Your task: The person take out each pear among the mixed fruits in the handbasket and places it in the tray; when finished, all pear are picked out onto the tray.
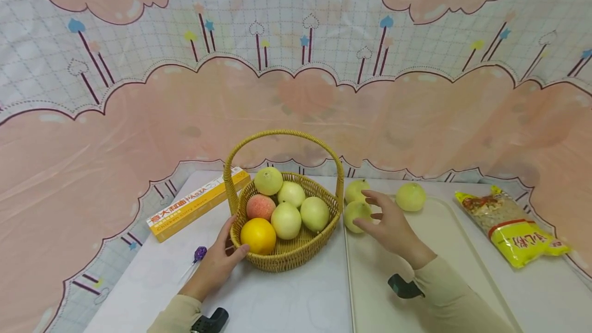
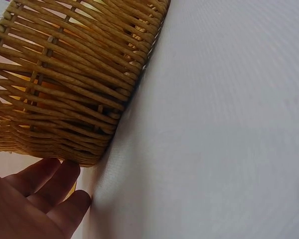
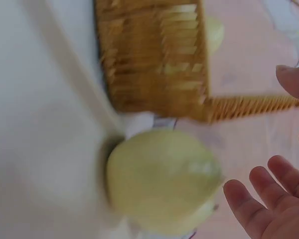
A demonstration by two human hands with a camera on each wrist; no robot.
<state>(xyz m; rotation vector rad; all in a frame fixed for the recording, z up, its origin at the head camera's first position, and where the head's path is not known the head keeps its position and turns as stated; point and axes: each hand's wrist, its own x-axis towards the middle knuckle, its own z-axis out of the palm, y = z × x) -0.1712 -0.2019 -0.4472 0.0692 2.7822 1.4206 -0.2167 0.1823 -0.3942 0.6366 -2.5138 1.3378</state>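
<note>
A woven basket [image 1: 296, 260] with a tall arched handle holds an orange [image 1: 258, 236], a reddish peach [image 1: 261, 206] and several pale green pears [image 1: 285, 220]. My left hand [image 1: 217, 262] grips the basket's left side, its thumb at the rim and its fingers against the outer wall; in the left wrist view the fingers [image 2: 65, 179] touch the weave. On the right, my right hand [image 1: 390, 225] hovers with spread fingers beside a pear [image 1: 357, 217] on the tray. Another pear [image 1: 356, 190] lies just behind that one. The right wrist view shows the nearer pear [image 3: 162, 181] apart from the fingertips.
A cream tray [image 1: 435, 251] lies right of the basket, with a third pear [image 1: 410, 197] at its far edge. Farther right is a yellow food bag [image 1: 513, 230]. Left of the basket are a pasta box [image 1: 199, 204] and a purple-wrapped lollipop [image 1: 200, 254].
</note>
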